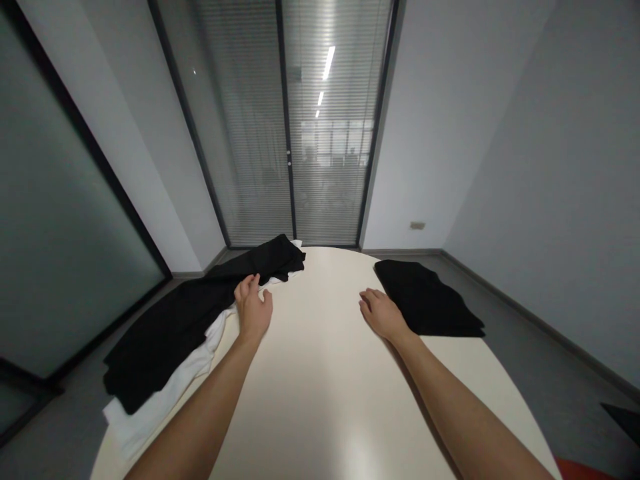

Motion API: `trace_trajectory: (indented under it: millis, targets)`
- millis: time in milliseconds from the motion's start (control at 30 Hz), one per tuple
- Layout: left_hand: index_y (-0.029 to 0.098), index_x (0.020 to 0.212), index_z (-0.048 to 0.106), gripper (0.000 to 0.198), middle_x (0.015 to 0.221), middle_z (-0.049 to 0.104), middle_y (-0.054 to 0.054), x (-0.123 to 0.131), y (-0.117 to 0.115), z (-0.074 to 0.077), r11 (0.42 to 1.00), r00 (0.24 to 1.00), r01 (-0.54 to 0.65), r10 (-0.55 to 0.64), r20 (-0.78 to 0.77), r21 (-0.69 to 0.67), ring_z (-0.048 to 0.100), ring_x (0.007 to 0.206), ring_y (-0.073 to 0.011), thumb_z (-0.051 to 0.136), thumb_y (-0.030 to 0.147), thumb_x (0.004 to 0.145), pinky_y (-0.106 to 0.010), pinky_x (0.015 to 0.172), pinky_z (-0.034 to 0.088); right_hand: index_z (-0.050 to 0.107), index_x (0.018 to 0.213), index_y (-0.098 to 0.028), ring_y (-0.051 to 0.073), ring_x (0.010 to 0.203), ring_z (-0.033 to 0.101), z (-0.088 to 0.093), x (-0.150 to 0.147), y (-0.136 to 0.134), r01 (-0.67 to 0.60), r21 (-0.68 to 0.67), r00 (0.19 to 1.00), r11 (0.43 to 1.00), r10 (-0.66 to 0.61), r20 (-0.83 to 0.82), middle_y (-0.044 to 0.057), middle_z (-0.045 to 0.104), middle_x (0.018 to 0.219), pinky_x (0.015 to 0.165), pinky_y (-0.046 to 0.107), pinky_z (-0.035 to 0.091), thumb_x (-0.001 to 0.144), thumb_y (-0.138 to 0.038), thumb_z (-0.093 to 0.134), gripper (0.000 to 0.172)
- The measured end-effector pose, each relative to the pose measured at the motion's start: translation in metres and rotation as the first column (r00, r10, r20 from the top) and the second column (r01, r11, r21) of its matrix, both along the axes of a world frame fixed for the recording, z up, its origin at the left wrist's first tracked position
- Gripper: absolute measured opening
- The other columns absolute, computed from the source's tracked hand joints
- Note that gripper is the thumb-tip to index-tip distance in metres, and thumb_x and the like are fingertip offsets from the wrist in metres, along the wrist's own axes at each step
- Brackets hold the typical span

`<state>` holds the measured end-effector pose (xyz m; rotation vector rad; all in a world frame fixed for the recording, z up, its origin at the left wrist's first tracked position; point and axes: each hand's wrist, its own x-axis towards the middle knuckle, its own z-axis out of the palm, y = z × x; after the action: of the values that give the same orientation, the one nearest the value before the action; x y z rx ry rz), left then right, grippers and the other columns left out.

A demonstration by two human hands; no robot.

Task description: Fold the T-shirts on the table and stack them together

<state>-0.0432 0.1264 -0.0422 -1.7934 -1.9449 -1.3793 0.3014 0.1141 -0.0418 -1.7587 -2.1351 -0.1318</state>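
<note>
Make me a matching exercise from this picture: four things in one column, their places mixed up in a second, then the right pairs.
Things
1. left hand
2. right hand
3. folded black cloth
4. white cloth

Places
A. under the black pile, at the table's left edge
B. flat on the table, beside the folded black cloth
C. far right of the table
D. fingertips at the black pile's edge

Pairs: 1-D, 2-B, 3-C, 4-A

You are in an office meeting room; a long, rounded cream-white table [320, 413] fills it between plain pale grey walls [525, 147]; ahead stands a dark-framed glass partition with lowered horizontal slat blinds [250, 133]; through it you see white ceiling strip lights [329, 63] over a further workspace; a dark-framed frosted glass panel [50, 200] lines your left.
</note>
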Motion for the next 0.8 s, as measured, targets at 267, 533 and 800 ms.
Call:
trace_trajectory:
  millis: [267,533,800]
  targets:
    - [0.014,0.133,0.059,0.044,0.137,0.057,-0.014,0.009,-0.011,0.007,0.998,0.979,0.0,0.011,-0.204,0.055,0.037,0.144,-0.0307,0.046,0.015,0.091,-0.056,0.122,0.018,0.065,0.124,-0.013,0.023,0.12,0.058,-0.001,0.002,0.0,-0.004,-0.004,1.0,1.0,0.004,0.005,0.014,0.065,0.128,0.11,0.032,0.037,0.1,-0.03,0.04,0.038]
    - [0.016,0.137,0.057,0.045,0.134,0.057,-0.015,0.022,-0.021,0.017,0.965,0.939,0.237,-0.199,-0.28,0.109,0.051,0.13,-0.0269,0.042,0.012,0.095,-0.048,0.118,0.034,0.064,0.125,-0.014,0.023,0.121,0.057,-0.002,0.002,0.0,0.008,-0.008,1.0,1.0,-0.008,0.007,0.014,0.065,0.13,0.111,0.033,0.036,0.1,-0.032,0.04,0.039]
    - [0.022,0.136,0.06,0.042,0.129,0.057,-0.013,0.045,-0.035,0.021,0.931,0.878,0.364,-0.34,-0.336,0.012,0.055,0.123,-0.0265,0.048,0.015,0.096,-0.041,0.106,0.048,0.065,0.124,-0.014,0.023,0.123,0.057,-0.001,0.002,0.0,0.007,-0.007,1.0,1.0,-0.007,0.007,0.014,0.065,0.13,0.111,0.032,0.036,0.1,-0.031,0.04,0.038]
